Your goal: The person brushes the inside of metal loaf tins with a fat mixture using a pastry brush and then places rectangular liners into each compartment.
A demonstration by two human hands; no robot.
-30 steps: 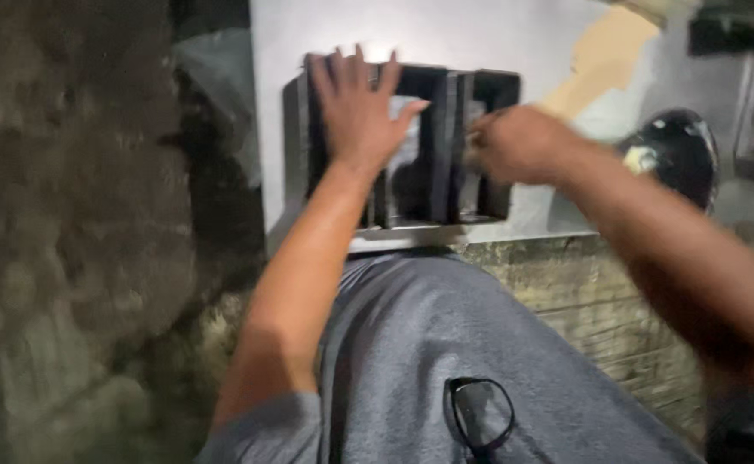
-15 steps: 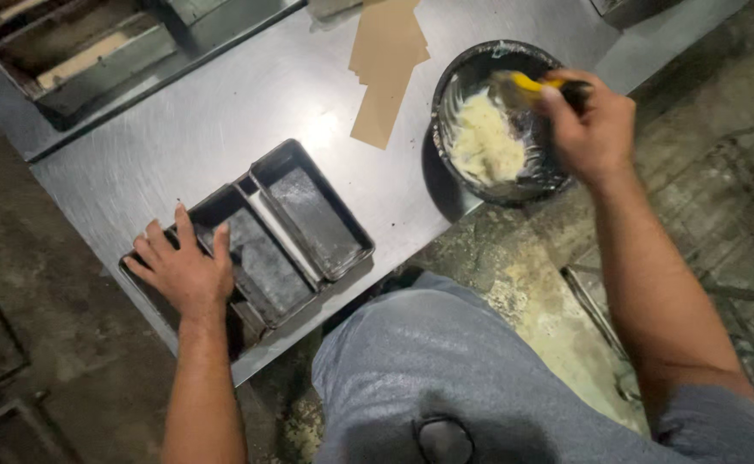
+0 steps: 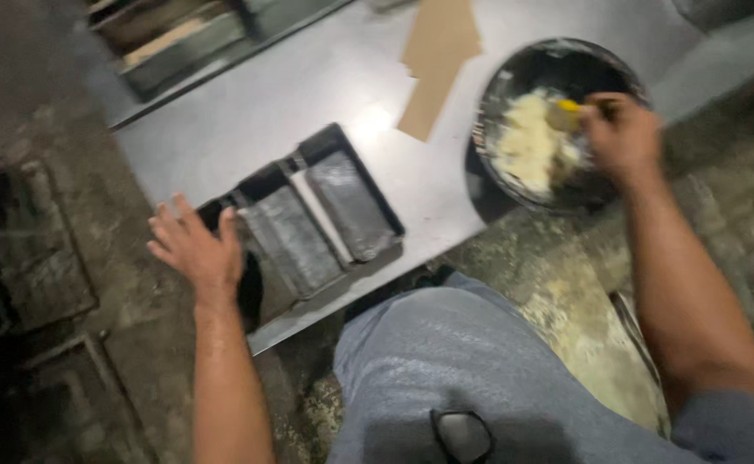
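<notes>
- Left hand (image 3: 195, 249): fingers spread, flat, resting at near-left end of joined dark loaf tins (image 3: 308, 219); grips nothing.
- Tins: on grey metal surface (image 3: 257, 112), near its front edge; both compartments dull, apparently without dough, so filling judged not yet done.
- Brown paper piece (image 3: 433, 60): lying beyond tins.
- Black bowl (image 3: 557, 120): holds pale dough (image 3: 527, 142).
- Right hand (image 3: 622, 137): closed round yellow-handled tool (image 3: 566, 107), inside bowl.

L hand (image 3: 195, 249) off tins (image 3: 308, 215), at edge
</notes>
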